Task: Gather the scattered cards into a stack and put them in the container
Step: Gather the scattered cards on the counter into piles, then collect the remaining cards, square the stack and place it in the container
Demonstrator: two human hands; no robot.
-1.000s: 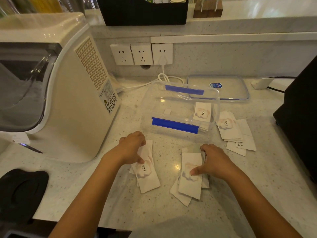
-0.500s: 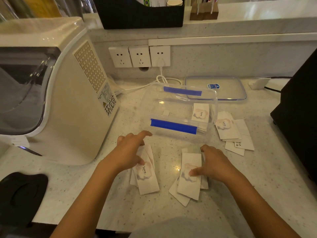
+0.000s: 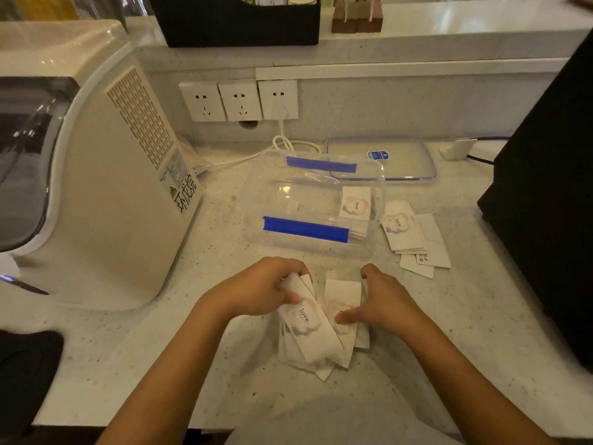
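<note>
White cards printed with "love" lie on the counter. My left hand (image 3: 266,289) grips one bunch of cards (image 3: 308,332) by its top end. That bunch overlaps a second pile of cards (image 3: 343,293), on which my right hand (image 3: 382,300) presses with its fingers. Another loose pile of cards (image 3: 409,236) lies to the right of the clear plastic container (image 3: 279,191) with blue clips. A few cards (image 3: 354,205) rest inside the container at its right end.
The container's clear lid (image 3: 404,159) lies behind it. A large white appliance (image 3: 96,175) stands at the left, a black box (image 3: 552,175) at the right. Wall sockets (image 3: 239,99) with a white cable sit at the back. A black object (image 3: 25,370) lies front left.
My left hand has slid its bunch of cards rightward until it overlaps the pile under my right hand. The two piles were apart before.
</note>
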